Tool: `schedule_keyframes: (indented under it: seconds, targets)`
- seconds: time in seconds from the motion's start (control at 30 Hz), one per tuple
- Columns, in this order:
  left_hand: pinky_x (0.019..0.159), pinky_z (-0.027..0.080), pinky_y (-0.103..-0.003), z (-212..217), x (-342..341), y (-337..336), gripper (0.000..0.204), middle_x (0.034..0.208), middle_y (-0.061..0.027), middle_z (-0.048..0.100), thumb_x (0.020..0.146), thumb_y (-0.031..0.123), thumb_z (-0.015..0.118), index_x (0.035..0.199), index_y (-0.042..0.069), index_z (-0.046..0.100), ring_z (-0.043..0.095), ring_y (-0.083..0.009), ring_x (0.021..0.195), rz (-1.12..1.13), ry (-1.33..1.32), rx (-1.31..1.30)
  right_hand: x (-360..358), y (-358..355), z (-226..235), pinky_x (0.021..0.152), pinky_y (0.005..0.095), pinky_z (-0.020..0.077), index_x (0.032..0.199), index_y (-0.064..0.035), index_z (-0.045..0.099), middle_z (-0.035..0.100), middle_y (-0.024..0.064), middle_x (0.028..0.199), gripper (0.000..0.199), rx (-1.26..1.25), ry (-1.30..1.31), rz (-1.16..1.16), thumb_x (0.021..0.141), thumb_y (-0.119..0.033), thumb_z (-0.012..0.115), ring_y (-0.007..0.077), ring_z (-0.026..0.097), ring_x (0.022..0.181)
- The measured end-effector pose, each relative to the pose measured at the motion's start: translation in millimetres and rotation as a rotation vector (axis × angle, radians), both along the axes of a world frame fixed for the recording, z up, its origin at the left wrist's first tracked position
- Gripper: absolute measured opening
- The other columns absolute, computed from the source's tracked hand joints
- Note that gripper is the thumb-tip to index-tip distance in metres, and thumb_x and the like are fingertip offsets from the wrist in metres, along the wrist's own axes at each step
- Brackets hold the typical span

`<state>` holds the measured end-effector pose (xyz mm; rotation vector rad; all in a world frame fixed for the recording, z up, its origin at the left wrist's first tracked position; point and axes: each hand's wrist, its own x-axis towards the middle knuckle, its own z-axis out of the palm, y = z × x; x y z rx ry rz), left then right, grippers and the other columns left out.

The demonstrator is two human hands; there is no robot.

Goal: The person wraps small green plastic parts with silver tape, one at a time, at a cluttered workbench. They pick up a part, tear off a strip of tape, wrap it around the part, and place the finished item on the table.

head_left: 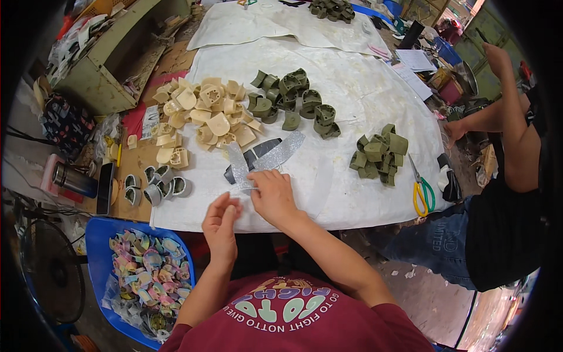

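The glittery silver strips (275, 155) under the right hand (272, 196) look rough and sparkling against the matt, creased white cloth sheet (363, 94) covering the worktop. The cream moulded pieces (202, 114) and olive-green moulded pieces (293, 97) look like smooth, dull plastic.

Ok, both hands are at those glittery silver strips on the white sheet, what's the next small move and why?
Probably bring the left hand in to steady the silver strip. The right hand presses on its near end, while the left hovers open just short of it, holding nothing. A second silver strip and a dark strip overlap there, so steadying should help separate one.
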<state>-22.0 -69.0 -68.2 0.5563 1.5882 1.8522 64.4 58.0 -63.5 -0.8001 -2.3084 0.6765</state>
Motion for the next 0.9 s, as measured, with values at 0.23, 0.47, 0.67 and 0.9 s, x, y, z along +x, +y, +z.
schedule_keyframes:
  seconds: [0.23, 0.47, 0.67, 0.9]
  targets:
    - [0.077, 0.053, -0.033, 23.8, -5.3, 33.0, 0.03, 0.099, -0.0116, 0.066, 0.094, 0.021, 0.055, 0.118, 0.003, 0.055, 0.066, -0.0194, 0.087, -0.241, -0.692, 0.022, 41.2, -11.5, 35.5, 0.077, 0.0377, 0.0462, 0.102, -0.0045, 0.062, 0.064, 0.0092, 0.09, 0.027, -0.242, 0.194, 0.135, 0.076, -0.005, 0.065, 0.0262, 0.06, 0.087]
    - [0.062, 0.048, -0.023, 46.7, 44.8, 57.1, 0.012, 0.081, -0.005, 0.069, 0.09, 0.008, 0.061, 0.095, -0.001, 0.067, 0.061, -0.0076, 0.068, -0.482, -0.102, -0.024, 94.6, -0.3, 48.6, 0.082, 0.0275, 0.0467, 0.114, 0.0025, 0.062, 0.066, 0.0077, 0.104, 0.032, -1.105, 0.664, -0.117, 0.088, -0.016, 0.067, 0.0136, 0.06, 0.094]
    - [0.061, 0.047, -0.021, 47.4, 91.7, 64.1, 0.011, 0.078, -0.0031, 0.066, 0.089, 0.008, 0.063, 0.094, -0.002, 0.066, 0.058, -0.0055, 0.068, -0.614, -0.007, -0.036, 133.8, 13.8, 60.8, 0.088, 0.0288, 0.0459, 0.107, 0.0031, 0.065, 0.067, 0.0093, 0.102, 0.023, -1.014, 0.963, -0.264, 0.09, -0.011, 0.064, 0.0139, 0.061, 0.093]
    - [0.079, 0.054, -0.035, 53.9, 70.1, 69.6, 0.046, 0.096, -0.014, 0.067, 0.098, 0.041, 0.045, 0.11, 0.0, 0.06, 0.067, -0.0242, 0.09, -0.883, -0.733, -0.173, 160.2, 19.9, 75.6, 0.087, 0.032, 0.0462, 0.096, -0.0087, 0.069, 0.064, 0.0087, 0.104, 0.018, -0.238, 0.615, -0.244, 0.079, -0.002, 0.068, 0.0209, 0.061, 0.095]
